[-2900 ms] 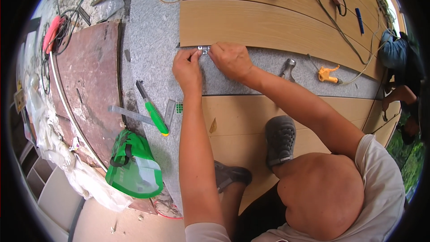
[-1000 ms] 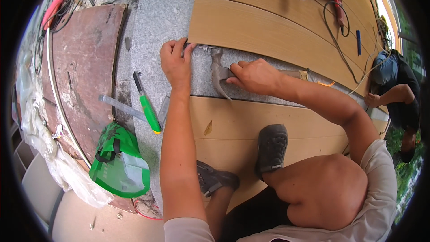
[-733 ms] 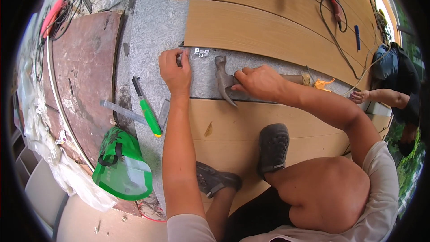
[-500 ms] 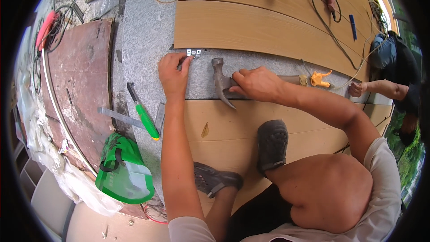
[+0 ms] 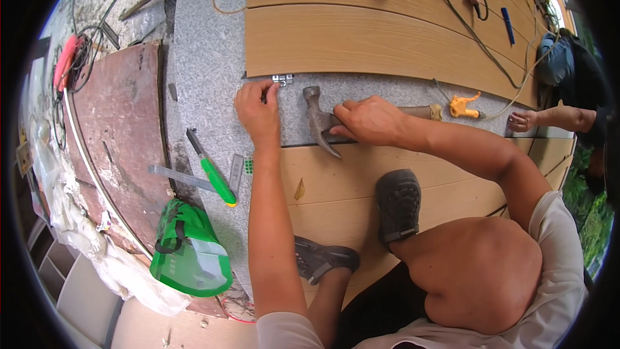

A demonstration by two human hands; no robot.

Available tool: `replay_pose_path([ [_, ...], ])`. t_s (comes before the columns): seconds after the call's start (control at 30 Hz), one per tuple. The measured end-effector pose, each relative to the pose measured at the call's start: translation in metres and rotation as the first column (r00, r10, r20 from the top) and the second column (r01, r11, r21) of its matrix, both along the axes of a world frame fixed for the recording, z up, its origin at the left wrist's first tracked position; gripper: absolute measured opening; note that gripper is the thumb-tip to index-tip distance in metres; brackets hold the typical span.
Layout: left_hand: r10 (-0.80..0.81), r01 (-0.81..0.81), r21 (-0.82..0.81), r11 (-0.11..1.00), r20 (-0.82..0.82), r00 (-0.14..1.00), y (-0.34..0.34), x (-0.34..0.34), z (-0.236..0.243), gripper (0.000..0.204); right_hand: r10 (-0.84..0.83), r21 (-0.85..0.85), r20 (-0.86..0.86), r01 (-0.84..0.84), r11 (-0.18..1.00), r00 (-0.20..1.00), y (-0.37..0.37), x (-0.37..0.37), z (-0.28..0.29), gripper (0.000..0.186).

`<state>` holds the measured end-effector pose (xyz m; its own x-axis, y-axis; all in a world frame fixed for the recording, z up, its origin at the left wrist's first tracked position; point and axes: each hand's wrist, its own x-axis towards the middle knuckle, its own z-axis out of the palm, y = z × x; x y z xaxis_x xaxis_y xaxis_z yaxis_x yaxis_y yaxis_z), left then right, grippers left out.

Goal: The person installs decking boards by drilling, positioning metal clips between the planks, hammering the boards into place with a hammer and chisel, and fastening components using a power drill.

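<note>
My left hand (image 5: 258,111) rests on the grey floor, its fingertips pinching something small beside a little metal clip (image 5: 282,79) at the edge of a tan plank (image 5: 387,42). What it pinches is too small to tell. My right hand (image 5: 368,121) grips a claw hammer (image 5: 320,123) by the handle close to the head; the head lies just right of the clip. I crouch on a nearer tan plank (image 5: 342,187), with my shoes on it.
A green-handled knife (image 5: 213,171), a metal ruler (image 5: 181,178) and a green bag (image 5: 190,252) lie to my left. A rusty brown sheet (image 5: 123,129) is further left. A yellow tool (image 5: 465,106), cables and another person's hand (image 5: 526,119) are at the right.
My right hand picked up the hammer and brought its head beside the clip. My left hand stays at the clip. Another person's hand came into view at the right.
</note>
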<state>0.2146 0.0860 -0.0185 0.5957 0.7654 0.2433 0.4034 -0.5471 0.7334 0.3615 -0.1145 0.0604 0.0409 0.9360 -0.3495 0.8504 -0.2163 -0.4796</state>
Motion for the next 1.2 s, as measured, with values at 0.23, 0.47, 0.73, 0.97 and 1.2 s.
replay_pose_path([
  [0.23,-0.020,0.022,-0.048,0.999,0.027,0.999,0.002,0.002,0.003,0.013,0.077,-0.013,0.008,-0.077,0.997,0.997,0.007,0.006,0.008,0.045],
  [0.47,0.027,-0.035,-0.343,0.939,-0.027,0.999,0.009,0.005,0.016,0.011,0.214,0.032,0.020,-0.215,0.976,0.977,0.026,0.002,0.007,0.043],
  [0.73,0.054,-0.074,-0.488,0.870,-0.054,0.997,0.010,0.009,0.020,0.012,0.144,-0.115,-0.027,-0.146,0.983,0.989,0.041,0.004,0.016,0.047],
  [0.97,0.068,-0.079,-0.488,0.869,-0.040,0.997,0.012,0.010,0.023,0.013,0.127,-0.077,-0.030,-0.129,0.989,0.991,0.039,0.012,0.010,0.046],
  [1.2,0.117,-0.118,-0.553,0.825,-0.037,0.992,0.012,0.014,0.027,0.014,0.125,-0.049,-0.029,-0.126,0.991,0.992,0.043,0.016,0.013,0.047],
])
